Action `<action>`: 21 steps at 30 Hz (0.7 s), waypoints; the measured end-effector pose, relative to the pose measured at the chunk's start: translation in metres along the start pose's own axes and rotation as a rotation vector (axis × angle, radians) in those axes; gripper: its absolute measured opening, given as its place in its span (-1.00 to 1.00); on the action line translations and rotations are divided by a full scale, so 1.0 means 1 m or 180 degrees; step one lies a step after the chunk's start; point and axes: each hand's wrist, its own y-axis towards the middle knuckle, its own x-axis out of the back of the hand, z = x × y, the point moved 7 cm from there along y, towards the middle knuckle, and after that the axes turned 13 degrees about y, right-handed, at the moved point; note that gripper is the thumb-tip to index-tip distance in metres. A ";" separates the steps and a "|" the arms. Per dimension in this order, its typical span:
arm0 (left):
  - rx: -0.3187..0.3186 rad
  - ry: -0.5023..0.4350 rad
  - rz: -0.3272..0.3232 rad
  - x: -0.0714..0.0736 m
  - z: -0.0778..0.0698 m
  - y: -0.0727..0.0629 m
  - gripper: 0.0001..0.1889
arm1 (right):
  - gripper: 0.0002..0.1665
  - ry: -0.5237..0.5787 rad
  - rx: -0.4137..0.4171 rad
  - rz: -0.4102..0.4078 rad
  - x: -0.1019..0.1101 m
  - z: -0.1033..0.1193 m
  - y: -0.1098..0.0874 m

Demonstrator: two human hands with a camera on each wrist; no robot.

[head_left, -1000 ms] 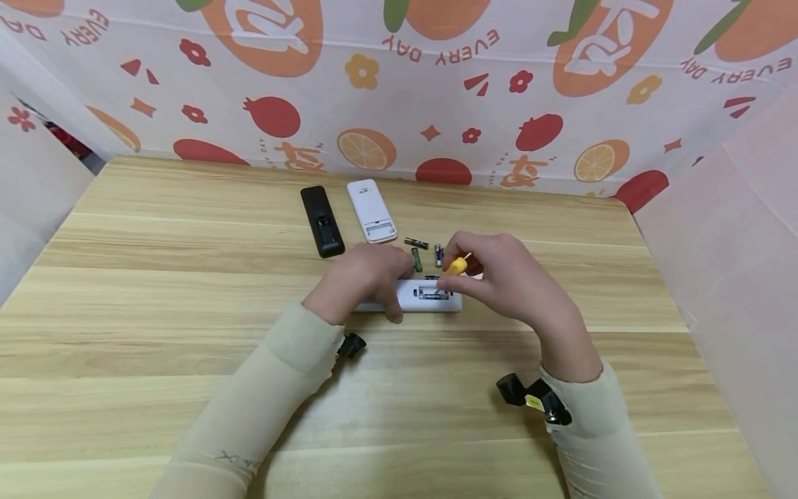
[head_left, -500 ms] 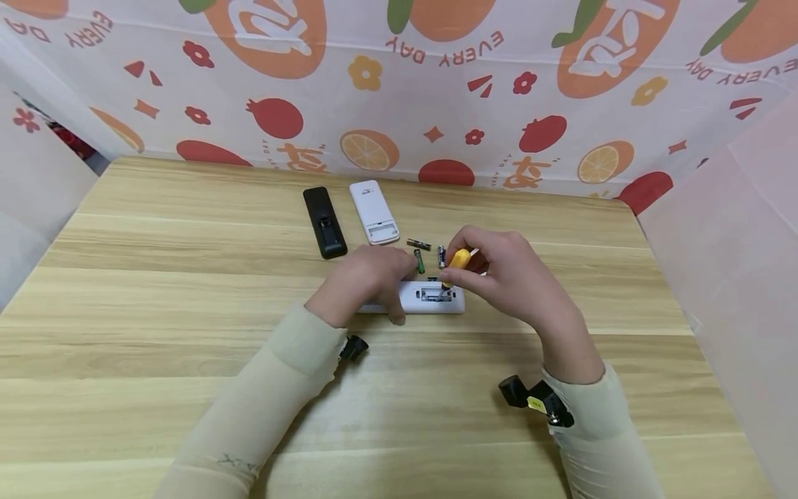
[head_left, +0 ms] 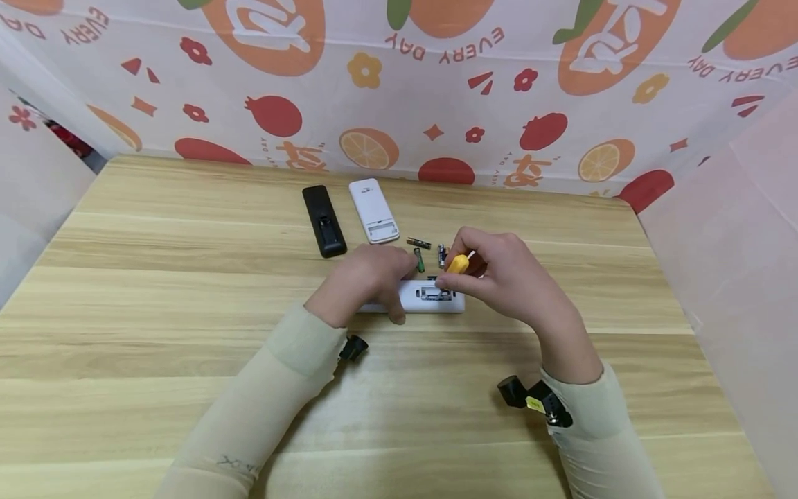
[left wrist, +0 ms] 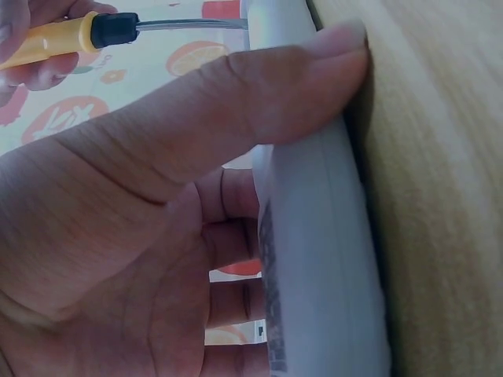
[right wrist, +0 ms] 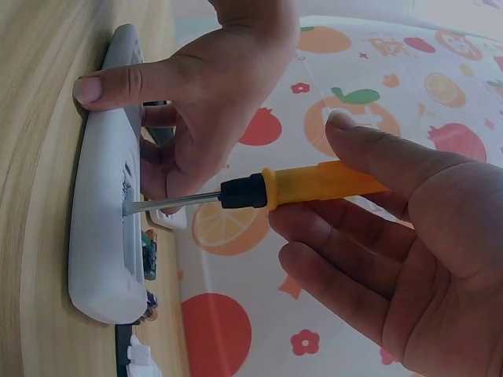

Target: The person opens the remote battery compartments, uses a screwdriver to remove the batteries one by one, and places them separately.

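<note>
A white remote control lies lengthwise on the table, its battery compartment uncovered and facing up. My left hand grips its left part, thumb over the near side and fingers along the far side. Between thumb and fingers, my right hand holds a screwdriver with a yellow handle and black collar. In the right wrist view the flat metal tip reaches into the compartment. The head view hides the shaft behind the right fingers.
Beyond the hands lie a black remote and another white remote, both with bare battery slots. Loose batteries sit close to the work: one dark, one green, one silvery-blue. A fruit-printed cloth hangs behind.
The screwdriver handle has tipped up, then leaned back down slightly as the right fingers shifted. The left hand and the white remote stay in place.
</note>
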 end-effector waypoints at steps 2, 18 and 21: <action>-0.0016 0.0010 -0.0002 0.000 0.000 0.000 -0.43 | -0.72 0.0016 -0.0031 0.0009 0.000 -0.001 0.000; 0.0013 -0.0008 0.0015 -0.001 0.001 0.001 -0.42 | -0.73 0.0209 -0.0368 0.0151 -0.003 -0.015 0.003; 0.0011 -0.0006 0.0002 0.000 0.001 0.001 -0.43 | -0.69 0.0250 -0.0359 0.0399 -0.009 -0.012 0.001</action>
